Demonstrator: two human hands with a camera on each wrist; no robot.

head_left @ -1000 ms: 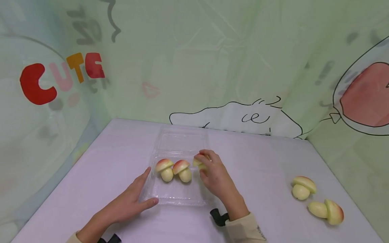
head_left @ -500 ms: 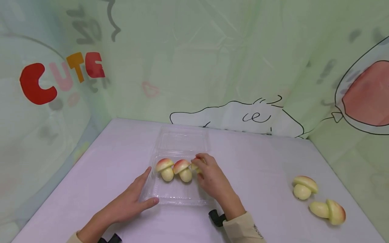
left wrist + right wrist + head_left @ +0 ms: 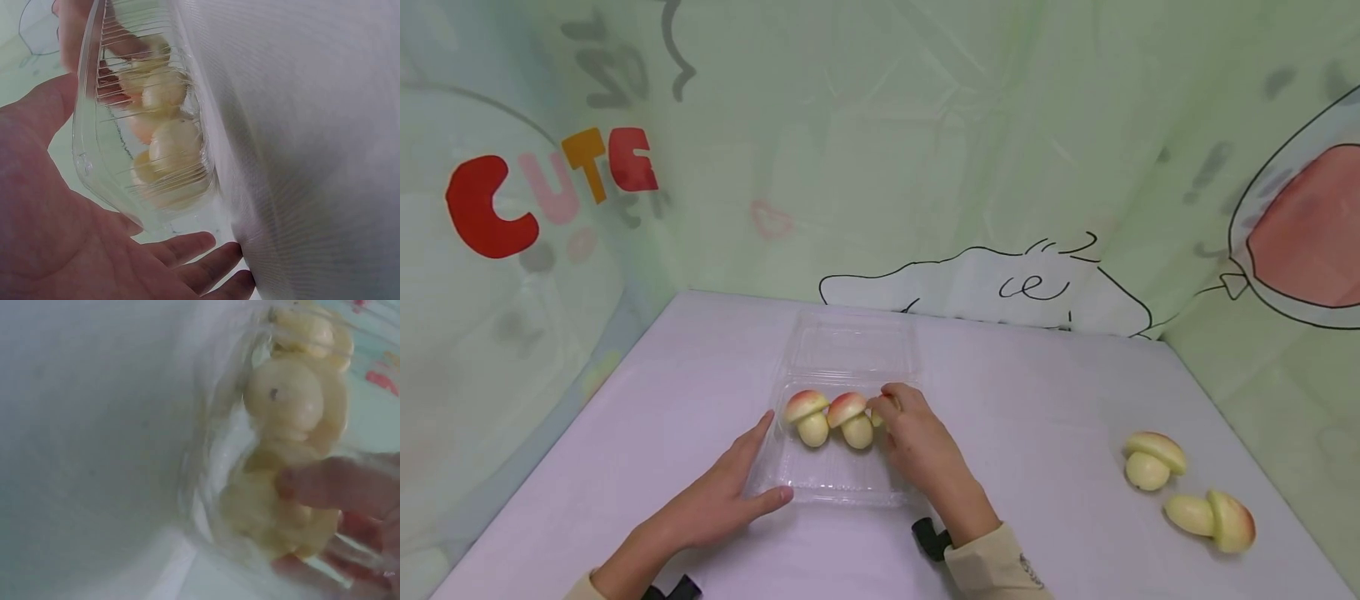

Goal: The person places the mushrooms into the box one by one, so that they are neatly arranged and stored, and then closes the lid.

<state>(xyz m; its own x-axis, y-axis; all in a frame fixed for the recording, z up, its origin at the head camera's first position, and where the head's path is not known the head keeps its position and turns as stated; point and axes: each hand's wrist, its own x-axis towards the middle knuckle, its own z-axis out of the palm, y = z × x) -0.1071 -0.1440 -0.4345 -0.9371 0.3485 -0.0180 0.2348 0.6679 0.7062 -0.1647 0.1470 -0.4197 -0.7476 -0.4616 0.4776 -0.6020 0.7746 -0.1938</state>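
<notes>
A clear plastic clamshell box (image 3: 831, 482) lies with its lid folded back. Inside it, two toy mushrooms (image 3: 812, 428) with red-tinged caps sit side by side, seen through the ribbed wall in the left wrist view. At the box's right end my right hand (image 3: 925, 442) pinches a third toy mushroom (image 3: 247, 503), mostly hidden behind the fingers in the head view. That mushroom is down inside the box, right beside the middle one. My left hand (image 3: 722, 492) rests along the box's left side, fingers extended and thumb at its front left corner.
Two more toy mushrooms, one nearer the back (image 3: 1152, 461) and one lying sideways (image 3: 1213, 521), are on the right part of the white table (image 3: 1037, 417). The open lid (image 3: 853, 346) extends toward the back. Printed curtains (image 3: 925, 150) surround the table.
My right hand has shifted slightly left and down with its mushroom, bringing it closer to the middle one. My left hand has stayed in place.
</notes>
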